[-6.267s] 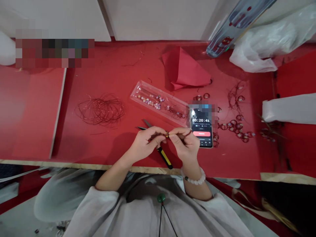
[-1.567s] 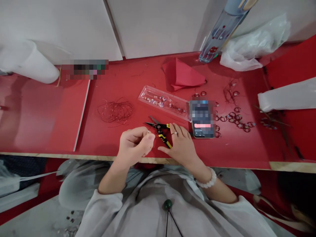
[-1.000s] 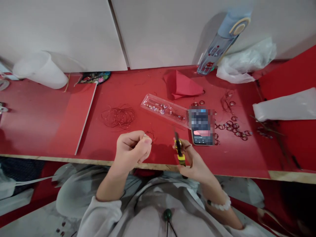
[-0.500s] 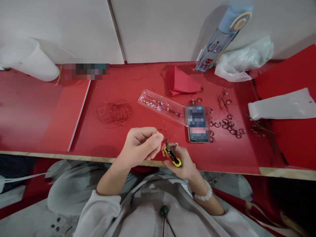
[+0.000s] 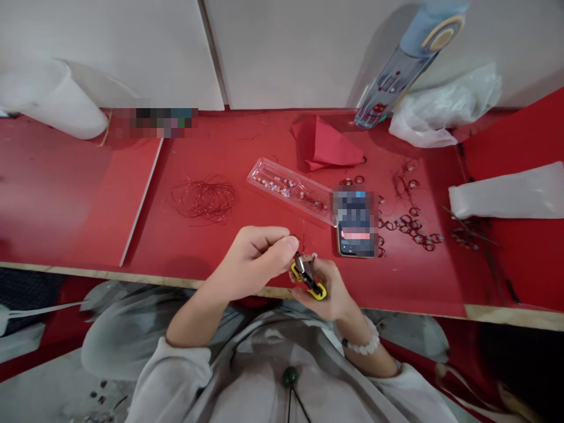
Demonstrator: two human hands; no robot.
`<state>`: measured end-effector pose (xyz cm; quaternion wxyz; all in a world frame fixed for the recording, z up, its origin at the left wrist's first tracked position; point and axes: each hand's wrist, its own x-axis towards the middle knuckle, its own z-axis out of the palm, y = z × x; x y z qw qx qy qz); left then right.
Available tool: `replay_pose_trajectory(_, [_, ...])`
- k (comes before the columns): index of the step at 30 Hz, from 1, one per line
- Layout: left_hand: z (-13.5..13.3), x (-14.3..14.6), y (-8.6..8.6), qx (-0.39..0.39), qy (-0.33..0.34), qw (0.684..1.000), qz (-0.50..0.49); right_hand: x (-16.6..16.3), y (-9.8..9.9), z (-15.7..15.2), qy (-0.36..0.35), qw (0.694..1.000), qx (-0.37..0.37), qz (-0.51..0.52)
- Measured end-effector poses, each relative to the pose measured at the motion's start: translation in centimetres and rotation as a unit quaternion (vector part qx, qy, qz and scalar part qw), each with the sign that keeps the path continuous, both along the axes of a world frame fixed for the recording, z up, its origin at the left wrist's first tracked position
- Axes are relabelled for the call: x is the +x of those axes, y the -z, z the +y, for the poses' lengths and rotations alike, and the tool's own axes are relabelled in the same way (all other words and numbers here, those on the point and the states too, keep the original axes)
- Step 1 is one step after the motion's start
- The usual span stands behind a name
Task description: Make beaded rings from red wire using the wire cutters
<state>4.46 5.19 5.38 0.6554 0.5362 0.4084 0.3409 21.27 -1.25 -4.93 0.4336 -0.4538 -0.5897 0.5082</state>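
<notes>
Above the front edge of the surface (image 5: 189, 247), near its middle, I see a thin reddish wire (image 5: 301, 239) pinched in the left hand (image 5: 259, 261), whose fingers are drawn tight together and hide most of it. The right hand (image 5: 328, 288) has its fingers curled around the pliers (image 5: 307, 278), with yellow and black handles; their dark metal nose reaches the left fingertips, but I cannot tell whether it touches the wire. Round, pale beads form the bracelet (image 5: 361, 343) on the right wrist.

Behind the hands, a clear plastic tray (image 5: 254, 170) lies slanted, small glossy beads (image 5: 277, 186) inside; its right end meets the phone (image 5: 355, 235), whose screen is partly blurred out. Left of the tray sits a loose, tangled coil (image 5: 205, 200). Towards the right edge, small dark-red rings (image 5: 414, 226) lie clustered and scattered. Between tray and rear edge rests a creased red sheet (image 5: 324, 144). Near the rear right corner are a bluish see-through bottle (image 5: 392, 73) and a crumpled, translucent bag (image 5: 443, 114). The 2 hands block my view of the surface beneath them.
</notes>
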Motion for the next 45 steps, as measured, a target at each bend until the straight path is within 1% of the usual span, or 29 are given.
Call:
replay_pose_trajectory(4, [0.1, 0.1, 0.0, -0.015, -0.008, 1.000, -0.002, -0.2, -0.3, 0.2, -0.009, 1.000, -0.016, 0.011])
replay_pose_trajectory(9, [0.2, 0.1, 0.0, -0.053, 0.011, 0.998, -0.027, -0.3, -0.7, 0.6, -0.024, 1.000, -0.011, 0.015])
replay_pose_trajectory(12, [0.2, 0.2, 0.0, -0.060, 0.011, 0.997, -0.036, -0.3, -0.9, 0.8, -0.035, 0.999, -0.012, 0.015])
replay_pose_trajectory(19, [0.1, 0.5, 0.2, -0.077, 0.000, 0.996, -0.042, -0.2, -1.0, 0.9, -0.033, 0.999, -0.014, 0.034])
replay_pose_trajectory(24, [0.2, 0.7, 0.2, -0.084, -0.008, 0.994, -0.064, 0.1, -1.1, 0.9, -0.021, 0.999, -0.030, 0.026])
replay_pose_trajectory(28, [0.2, 0.8, 0.1, -0.083, -0.019, 0.995, -0.055, 0.2, -1.3, 0.9, -0.017, 0.998, -0.053, 0.017])
replay_pose_trajectory(35, [0.2, 1.1, 0.3, -0.081, -0.033, 0.994, -0.063, 0.2, -1.1, 0.7, 0.016, 0.999, -0.051, 0.007])
replay_pose_trajectory(41, [0.3, 1.2, 0.5, -0.097, -0.045, 0.992, -0.063, 0.3, -0.9, 0.5, 0.019, 0.998, -0.053, 0.006])
replay_pose_trajectory(45, [0.3, 1.3, 0.5, -0.101, -0.046, 0.992, -0.066, 0.3, -1.0, 0.4, 0.020, 0.997, -0.071, 0.016])
